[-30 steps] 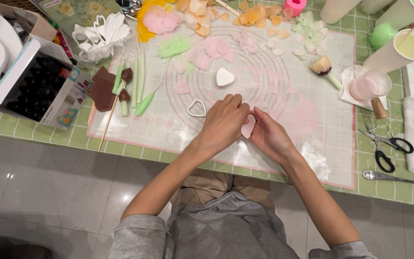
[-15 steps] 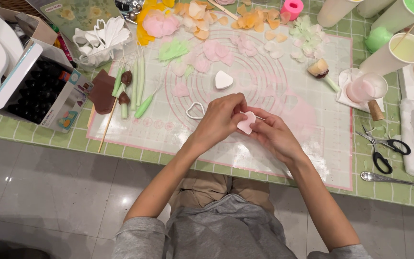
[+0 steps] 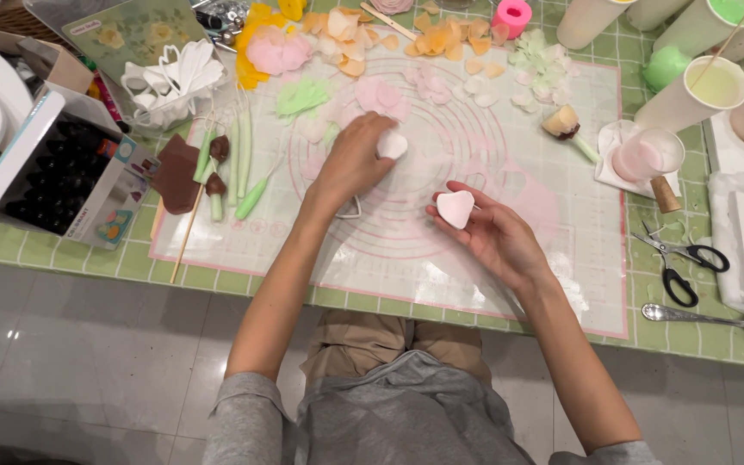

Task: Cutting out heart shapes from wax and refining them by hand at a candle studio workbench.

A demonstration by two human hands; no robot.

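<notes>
Reaching away from its partner, left hand (image 3: 355, 164) touches a white piece (image 3: 392, 145) — right hand (image 3: 488, 232) cups a pink heart (image 3: 455, 208).

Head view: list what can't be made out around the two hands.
- Left hand: fingertips cover part of the white heart piece; the grip is unclear.
- Heart cutter: mostly hidden under the left wrist.
- Right hand: the pink heart piece hides its own underside.
- Spoon: bowl cut by the right edge.

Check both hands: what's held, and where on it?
Right hand holds a pale pink heart-shaped piece flat on its fingertips, from underneath. Left hand covers a white piece on the mat; its grip is hidden.
</notes>
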